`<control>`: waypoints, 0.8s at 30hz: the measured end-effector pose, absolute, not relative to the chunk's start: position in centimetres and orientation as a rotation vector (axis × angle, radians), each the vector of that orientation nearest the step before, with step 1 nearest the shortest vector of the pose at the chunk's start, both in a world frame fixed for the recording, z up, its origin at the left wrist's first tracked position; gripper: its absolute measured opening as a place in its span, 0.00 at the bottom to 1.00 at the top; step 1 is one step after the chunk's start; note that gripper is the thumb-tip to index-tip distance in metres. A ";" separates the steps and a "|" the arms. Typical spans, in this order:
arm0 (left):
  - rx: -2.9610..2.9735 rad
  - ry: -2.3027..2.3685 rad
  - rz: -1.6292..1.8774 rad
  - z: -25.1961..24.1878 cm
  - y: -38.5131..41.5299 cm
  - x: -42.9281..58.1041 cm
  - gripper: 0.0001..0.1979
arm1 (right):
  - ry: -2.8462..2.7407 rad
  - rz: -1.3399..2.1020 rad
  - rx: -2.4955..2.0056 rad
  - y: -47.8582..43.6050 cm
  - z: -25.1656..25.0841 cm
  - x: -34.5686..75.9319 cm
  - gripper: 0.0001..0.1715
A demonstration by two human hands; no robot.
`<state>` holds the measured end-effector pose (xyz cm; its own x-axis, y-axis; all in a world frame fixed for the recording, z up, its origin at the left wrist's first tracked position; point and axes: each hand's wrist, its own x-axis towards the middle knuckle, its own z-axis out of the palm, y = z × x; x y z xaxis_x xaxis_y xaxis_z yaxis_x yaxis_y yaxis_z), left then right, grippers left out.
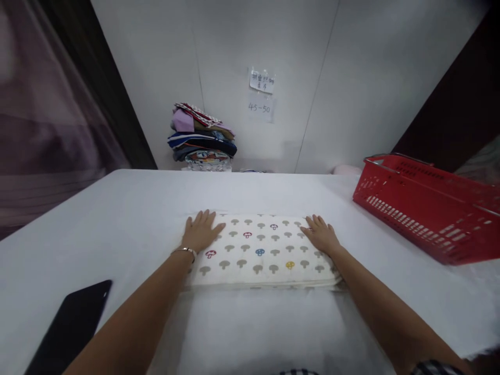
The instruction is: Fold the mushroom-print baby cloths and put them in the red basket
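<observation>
A folded white cloth (258,252) printed with small mushrooms, mostly grey with a few in red, blue, yellow and purple, lies flat on the white table. My left hand (200,232) rests palm down on its left end, fingers spread; a bracelet circles that wrist. On the right end lies my right hand (321,235), also flat with fingers apart. Neither hand grips the cloth. Its layered front edge faces me, and a pale, see-through sheet (261,328) seems to lie between it and my body.
A red plastic basket (425,208) stands at the table's right side. At the left front lies a dark, flat, phone-like slab (70,328). Behind the table's (136,219) far edge rises a stack of folded clothes (203,138) by a wall with paper notes (261,96).
</observation>
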<state>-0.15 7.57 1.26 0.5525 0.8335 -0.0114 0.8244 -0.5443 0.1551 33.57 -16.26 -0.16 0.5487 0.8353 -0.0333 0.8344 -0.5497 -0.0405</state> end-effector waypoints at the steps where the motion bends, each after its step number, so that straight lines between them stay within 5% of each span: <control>1: 2.629 1.420 0.107 0.9 7.8 -0.3 0.37 | -1.489 0.057 -2.732 -16.3 -0.4 33.6 0.37; 10: 2.594 1.377 0.170 0.6 7.8 -0.4 0.37 | -1.419 0.169 -2.644 -16.0 0.1 33.9 0.36; 17: 2.301 1.520 0.448 2.5 8.2 -4.2 0.32 | -0.773 0.470 -2.207 -21.3 2.0 34.5 0.40; 24: 2.051 1.753 0.275 3.2 5.9 -9.5 0.29 | -0.529 0.564 -2.195 -27.5 0.5 34.2 0.45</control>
<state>-9.50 5.89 3.21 0.1830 0.9754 -0.1226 0.8910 -0.1118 0.4401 34.25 -27.47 0.50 0.8137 0.5379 -0.2203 0.1852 -0.5991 -0.7789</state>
